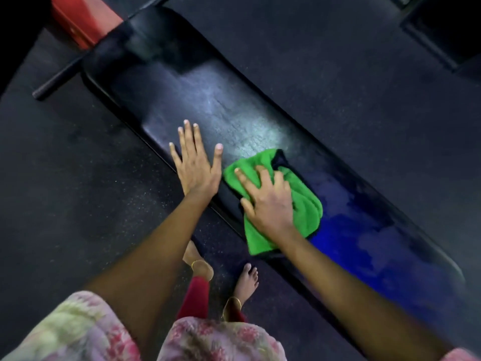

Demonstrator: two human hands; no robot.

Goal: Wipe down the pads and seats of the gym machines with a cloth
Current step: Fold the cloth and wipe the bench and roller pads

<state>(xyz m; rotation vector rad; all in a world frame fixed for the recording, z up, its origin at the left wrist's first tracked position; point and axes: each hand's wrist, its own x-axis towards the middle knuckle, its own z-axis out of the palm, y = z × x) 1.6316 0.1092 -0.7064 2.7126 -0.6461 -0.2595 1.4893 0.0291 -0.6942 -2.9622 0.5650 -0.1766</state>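
A long black padded bench [213,110] runs diagonally from upper left to lower right. A bright green cloth [303,204] lies bunched on the pad near its middle. My right hand [268,199] presses flat on the cloth, fingers spread and slightly bent over it. My left hand [195,162] rests flat on the bare pad just left of the cloth, fingers straight and spread, close to the pad's near edge.
A red frame part [83,19] and a black bar [59,79] stand at the bench's far left end. Dark rubber flooring [338,61] surrounds the bench. My bare feet [246,282] stand beside its near edge. Dark equipment [447,35] sits at the upper right.
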